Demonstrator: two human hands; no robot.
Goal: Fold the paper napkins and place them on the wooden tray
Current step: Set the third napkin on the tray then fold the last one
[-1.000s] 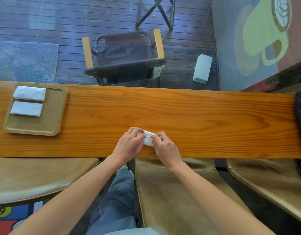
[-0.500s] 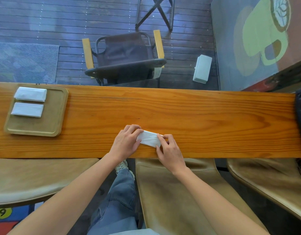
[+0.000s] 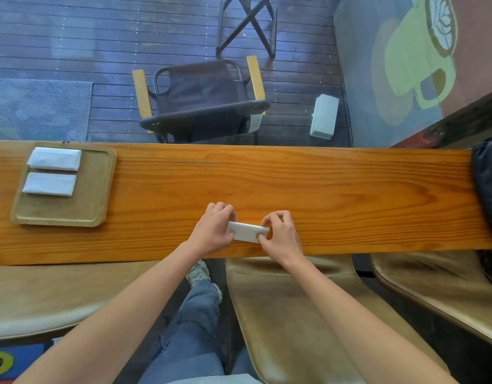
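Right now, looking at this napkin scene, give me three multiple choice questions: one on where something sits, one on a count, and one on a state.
1. Where on the counter is the wooden tray?
A. Far left
B. Centre
C. Far right

2. How many folded napkins lie on the tray?
A. One
B. Two
C. Four

3. What is the state of the napkin at the centre?
A. Lying untouched
B. Crumpled into a ball
C. Pinched at both ends by the left hand and right hand

Answers: 1 A, the tray sits at the left end. 2 B, the far napkin and near napkin lie there. 3 C, fingers grip each end.
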